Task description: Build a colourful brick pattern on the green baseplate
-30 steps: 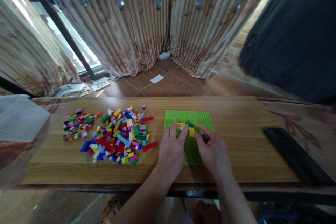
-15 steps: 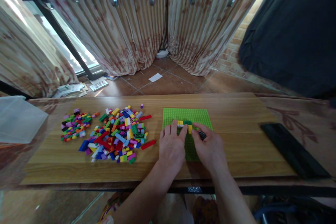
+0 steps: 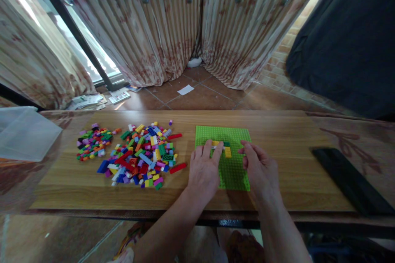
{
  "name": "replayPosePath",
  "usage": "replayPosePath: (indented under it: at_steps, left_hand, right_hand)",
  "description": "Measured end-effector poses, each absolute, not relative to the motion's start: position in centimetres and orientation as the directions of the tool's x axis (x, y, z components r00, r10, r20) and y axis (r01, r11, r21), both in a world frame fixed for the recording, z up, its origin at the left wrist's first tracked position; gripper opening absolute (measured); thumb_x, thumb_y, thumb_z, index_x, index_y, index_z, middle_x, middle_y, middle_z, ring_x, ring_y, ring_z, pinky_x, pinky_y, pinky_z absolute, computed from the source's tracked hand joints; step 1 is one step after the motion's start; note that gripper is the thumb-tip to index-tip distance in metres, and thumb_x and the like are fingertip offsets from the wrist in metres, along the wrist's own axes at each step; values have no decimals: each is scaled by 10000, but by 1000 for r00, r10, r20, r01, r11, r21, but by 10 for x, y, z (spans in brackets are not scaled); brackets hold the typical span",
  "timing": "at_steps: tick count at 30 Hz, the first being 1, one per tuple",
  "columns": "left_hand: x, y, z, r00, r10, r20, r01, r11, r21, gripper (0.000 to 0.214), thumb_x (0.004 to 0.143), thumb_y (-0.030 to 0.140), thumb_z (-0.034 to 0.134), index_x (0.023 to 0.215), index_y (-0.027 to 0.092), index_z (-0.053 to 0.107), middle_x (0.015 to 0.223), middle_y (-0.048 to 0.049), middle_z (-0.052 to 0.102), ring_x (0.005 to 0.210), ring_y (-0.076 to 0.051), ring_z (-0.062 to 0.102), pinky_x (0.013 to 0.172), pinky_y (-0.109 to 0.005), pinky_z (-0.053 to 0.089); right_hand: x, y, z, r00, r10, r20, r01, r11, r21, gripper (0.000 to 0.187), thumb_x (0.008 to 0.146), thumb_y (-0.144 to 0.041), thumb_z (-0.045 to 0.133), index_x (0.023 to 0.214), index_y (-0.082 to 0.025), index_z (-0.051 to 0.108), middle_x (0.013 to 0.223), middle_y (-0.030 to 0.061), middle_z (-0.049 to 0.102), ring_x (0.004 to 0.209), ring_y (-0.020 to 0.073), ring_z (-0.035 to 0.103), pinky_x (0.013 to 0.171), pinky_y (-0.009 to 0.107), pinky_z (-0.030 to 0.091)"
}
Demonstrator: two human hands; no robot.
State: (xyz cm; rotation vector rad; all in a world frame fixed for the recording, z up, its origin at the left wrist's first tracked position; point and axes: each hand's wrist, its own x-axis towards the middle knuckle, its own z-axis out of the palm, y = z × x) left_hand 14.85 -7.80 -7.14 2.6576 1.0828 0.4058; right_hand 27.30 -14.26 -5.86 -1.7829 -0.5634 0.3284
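Note:
A green studded baseplate [image 3: 234,176] lies on the wooden board, partly covered by my hands. Yellow bricks [image 3: 227,152], a dark green brick [image 3: 226,144] and a white piece are joined on it in a corner shape. My left hand [image 3: 203,168] rests palm down over the plate's left side, its fingers spread and the fingertips touching the bricks' left end. Over the right edge of the plate is my right hand [image 3: 261,168], fingers curled and thumb drawn in, apart from the bricks. Whatever it may hold is hidden.
Left on the wooden board [image 3: 286,131] lie a large pile of mixed bricks [image 3: 143,160] and a smaller pile of little pieces [image 3: 94,141]. A translucent bin [image 3: 27,131] stands at far left. A long black object [image 3: 352,181] lies at the right end.
My right hand has drawn back to the right from the bricks, uncovering the yellow corner. The dark piece seen by its fingers no longer shows. My left hand stays on the bricks.

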Motion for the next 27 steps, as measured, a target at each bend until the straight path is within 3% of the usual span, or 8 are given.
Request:
replayPosePath:
  at_steps: [4,10,19,24,27]
  left_hand:
    - [144,-75,-74,630,746,215,595,-641,485,662,799,32,447,1450,124,366,1400,-161,497,1221,-287,488,1051,-466,420]
    - [142,-70,-73,536,817,212,519,-517,681,608,838,49,405,1441,96,342,1222,-152,630,1088,-271,569,969,-467,489]
    - [138,-66,-69,523,834,176,478,-458,750,581,820,15,451,1386,140,428,1121,-104,696,1088,-248,584,968,-432,490]
    - [136,-65,-65,528,834,160,481,-449,753,540,824,23,466,1352,136,465,1115,-94,707,1076,-248,587,967,-433,490]
    - [136,-65,-64,527,837,146,486,-438,756,520,826,27,466,1335,130,482,1104,-90,711,1061,-252,592,966,-441,490]
  right_hand:
    - [277,-142,-61,865,495,-85,-53,-78,-996,436,713,-404,613,1045,-134,695,859,72,704,622,126,573,565,271,487]
    - [277,-143,-66,825,565,-6,73,-118,-990,464,775,-381,608,1168,-134,627,973,101,701,788,185,676,761,381,571]
    - [272,-145,-63,795,606,24,166,-181,-969,520,810,-498,627,1208,-163,625,1033,128,726,788,205,695,634,327,571]
    - [272,-144,-65,787,615,44,171,-150,-974,474,833,-471,599,1181,-151,638,1014,127,725,855,220,692,695,360,586]
    - [270,-142,-69,762,645,57,161,-103,-982,447,847,-425,592,1201,-153,621,1082,130,707,931,218,690,835,413,581]
